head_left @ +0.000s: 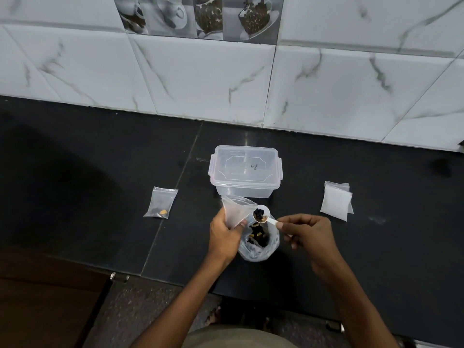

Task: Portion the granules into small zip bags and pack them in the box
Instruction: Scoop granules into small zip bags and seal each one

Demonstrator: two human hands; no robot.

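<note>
Head view: a dark polished desk (pixel 351 247) is seen below a white marbled tile wall (pixel 200 79), with coffee-cup picture tiles (pixel 198 16) up top. Far left, a filled zip bag (pixel 160 202) is laid flat. An empty zip bag (pixel 236 209) is gripped by the left hand (pixel 224 234), its mouth at the scoop. Behind, the lidded clear box (pixel 244 170) is marked with unreadable scribble. Granules (pixel 258 214) are carried in a white scoop (pixel 262 214), pinched by the right hand (pixel 310 233) over the supply bag (pixel 258 243). Far right, spare bags (pixel 336 200) are stacked.
</note>
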